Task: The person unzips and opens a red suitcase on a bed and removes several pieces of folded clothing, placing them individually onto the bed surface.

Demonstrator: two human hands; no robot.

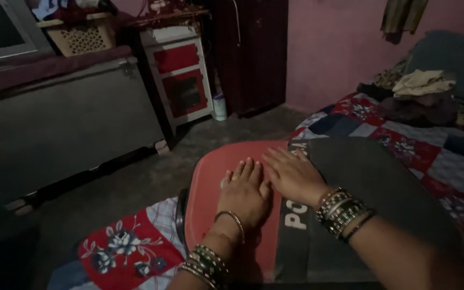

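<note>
Both hands lie flat with fingers spread, holding nothing: left hand (245, 193) and right hand (294, 174) on the red and grey cloth bag (350, 177). Press evenly.

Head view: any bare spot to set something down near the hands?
Dark half of the garment, right of the right hand, is bare. Concrete floor between metal trunk and bed is open. Crowded: folded clothes far right.

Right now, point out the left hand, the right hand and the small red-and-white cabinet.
Left hand (247, 189), head view, back of the hand.
Right hand (294, 173), head view, back of the hand.
Small red-and-white cabinet (178, 72), head view, between its red door panels.
</note>
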